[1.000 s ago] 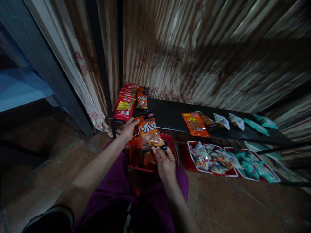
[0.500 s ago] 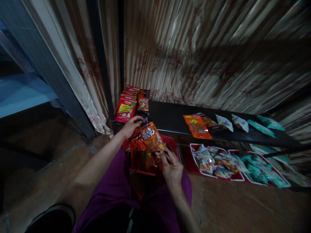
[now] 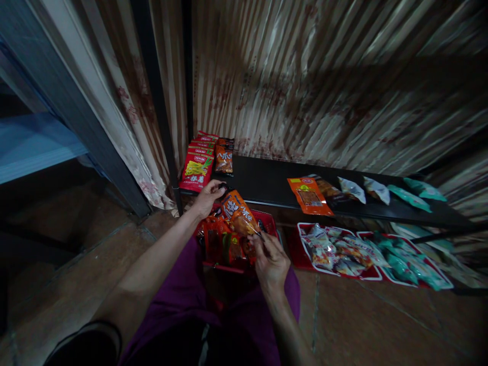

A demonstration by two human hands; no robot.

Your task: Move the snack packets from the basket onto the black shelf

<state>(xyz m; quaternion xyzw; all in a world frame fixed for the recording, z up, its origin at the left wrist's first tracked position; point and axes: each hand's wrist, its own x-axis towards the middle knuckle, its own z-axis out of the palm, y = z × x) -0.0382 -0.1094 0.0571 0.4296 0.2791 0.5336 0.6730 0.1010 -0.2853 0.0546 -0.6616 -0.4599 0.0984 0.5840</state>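
An orange snack packet with dark ends is held tilted between my two hands, above a red basket. My left hand pinches its upper dark end, and my right hand grips the lower end at the right. Below it, the basket between my knees holds several more orange and red packets. On the black shelf just beyond, red packets stand in a row at the left end. Similar orange packets are lined up beside them.
Farther right on the shelf lie an orange packet, a brown one, and white and green packets. Two baskets of packets sit on the floor under the shelf edge. A dark post rises at the left.
My left hand has closed on the upper end of the orange packet, where its fingers were at the dark end beside it. The packet is now stretched between both hands, turned slightly.
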